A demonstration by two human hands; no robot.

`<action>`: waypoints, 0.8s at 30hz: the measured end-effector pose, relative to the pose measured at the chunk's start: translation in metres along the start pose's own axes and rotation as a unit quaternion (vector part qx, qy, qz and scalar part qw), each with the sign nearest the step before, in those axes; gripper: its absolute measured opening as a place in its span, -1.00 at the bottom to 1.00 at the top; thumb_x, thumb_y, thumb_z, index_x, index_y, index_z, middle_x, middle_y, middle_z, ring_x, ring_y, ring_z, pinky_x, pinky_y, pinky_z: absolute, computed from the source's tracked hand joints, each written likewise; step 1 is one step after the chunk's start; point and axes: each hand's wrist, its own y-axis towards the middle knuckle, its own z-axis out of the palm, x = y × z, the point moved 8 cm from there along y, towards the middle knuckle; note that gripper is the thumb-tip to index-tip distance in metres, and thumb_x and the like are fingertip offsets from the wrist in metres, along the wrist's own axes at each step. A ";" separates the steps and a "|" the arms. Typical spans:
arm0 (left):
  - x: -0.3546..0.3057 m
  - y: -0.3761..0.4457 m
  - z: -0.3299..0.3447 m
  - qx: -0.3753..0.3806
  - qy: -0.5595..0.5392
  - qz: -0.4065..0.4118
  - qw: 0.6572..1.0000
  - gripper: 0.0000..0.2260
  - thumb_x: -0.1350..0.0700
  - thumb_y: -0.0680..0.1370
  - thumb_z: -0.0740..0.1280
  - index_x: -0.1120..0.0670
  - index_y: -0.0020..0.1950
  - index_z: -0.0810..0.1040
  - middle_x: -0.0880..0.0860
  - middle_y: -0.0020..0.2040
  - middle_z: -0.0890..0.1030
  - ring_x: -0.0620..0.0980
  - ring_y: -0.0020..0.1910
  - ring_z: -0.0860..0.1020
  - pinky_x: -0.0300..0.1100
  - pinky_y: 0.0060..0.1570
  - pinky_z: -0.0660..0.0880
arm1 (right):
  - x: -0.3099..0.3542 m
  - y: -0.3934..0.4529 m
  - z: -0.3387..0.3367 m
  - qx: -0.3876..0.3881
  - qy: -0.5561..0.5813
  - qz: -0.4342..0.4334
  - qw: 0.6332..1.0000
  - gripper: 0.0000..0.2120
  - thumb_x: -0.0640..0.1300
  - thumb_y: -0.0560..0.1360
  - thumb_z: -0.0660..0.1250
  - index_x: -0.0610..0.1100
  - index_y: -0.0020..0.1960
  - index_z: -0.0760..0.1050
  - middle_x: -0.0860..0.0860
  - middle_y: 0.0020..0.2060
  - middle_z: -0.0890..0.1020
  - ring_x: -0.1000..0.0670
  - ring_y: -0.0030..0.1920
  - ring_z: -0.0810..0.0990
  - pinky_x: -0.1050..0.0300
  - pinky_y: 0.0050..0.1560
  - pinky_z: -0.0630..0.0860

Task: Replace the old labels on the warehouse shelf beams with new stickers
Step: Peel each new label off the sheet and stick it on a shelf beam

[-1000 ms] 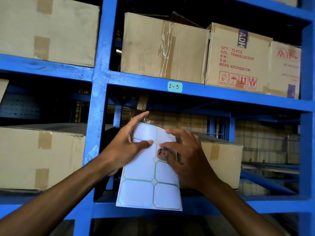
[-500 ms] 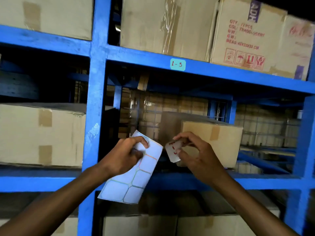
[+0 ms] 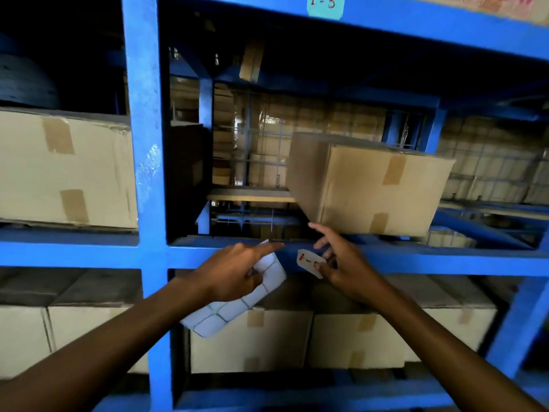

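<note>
Both hands at the blue shelf beam [image 3: 416, 260]. Left hand [image 3: 231, 272] grips the sticker sheet [image 3: 237, 310], index finger pointing along the beam. Right hand [image 3: 341, 263] pinches a peeled sticker [image 3: 309, 261] with red writing, other fingers spread, just before the beam face.

High above both hands, a pale label [image 3: 325, 5] stuck on the upper blue beam [image 3: 430, 28] reads "1-3" in red, and the small sticker [image 3: 309, 262] pinched in the right hand [image 3: 346, 264] shows red marks too blurred to read.
</note>
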 end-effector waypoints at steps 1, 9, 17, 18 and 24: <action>0.001 0.002 0.010 0.024 0.025 -0.005 0.999 -0.39 0.12 0.52 0.28 -0.17 0.48 0.08 0.10 0.03 0.56 0.04 -0.12 0.49 -0.19 -0.26 0.32 | -0.007 0.003 0.004 0.003 0.000 -0.004 1.000 -0.27 -0.31 0.43 0.33 0.18 0.42 0.11 0.10 0.02 0.44 0.14 -0.04 0.49 0.18 -0.03 0.53; 0.008 0.020 0.050 0.095 0.122 -0.016 0.988 -0.33 0.10 0.56 0.19 -0.15 0.50 -0.18 0.10 -0.09 0.54 0.03 -0.17 0.48 -0.10 -0.24 0.38 | -0.039 0.029 0.024 0.010 0.030 -0.028 0.999 -0.32 -0.25 0.44 0.33 0.21 0.40 0.12 0.13 -0.09 0.51 0.19 -0.06 0.53 0.35 -0.18 0.42; 0.013 0.025 0.078 0.095 0.177 -0.013 0.980 -0.31 0.08 0.54 0.18 -0.15 0.50 -0.21 0.11 -0.02 0.56 0.07 -0.13 0.49 -0.13 -0.27 0.27 | -0.057 0.038 0.041 0.012 0.084 -0.035 0.996 -0.34 -0.24 0.46 0.33 0.13 0.42 0.14 0.17 -0.14 0.54 0.33 -0.10 0.53 0.47 -0.23 0.47; 0.013 0.025 0.079 0.095 0.180 -0.016 0.979 -0.31 0.08 0.54 0.18 -0.16 0.49 -0.22 0.11 -0.04 0.56 0.06 -0.16 0.48 -0.13 -0.29 0.25 | -0.058 0.039 0.042 0.011 0.086 -0.036 0.996 -0.35 -0.24 0.46 0.33 0.12 0.43 0.14 0.17 -0.14 0.54 0.34 -0.10 0.52 0.50 -0.22 0.46; 0.017 0.036 0.080 0.081 0.226 -0.051 0.970 -0.30 0.10 0.54 0.18 -0.14 0.50 -0.23 -0.02 -0.36 0.29 -0.06 -0.41 0.25 -0.17 -0.44 0.11 | -0.059 0.042 0.044 0.007 0.072 -0.053 0.996 -0.35 -0.26 0.45 0.33 0.07 0.43 0.16 0.20 -0.18 0.51 0.29 -0.13 0.53 0.46 -0.21 0.45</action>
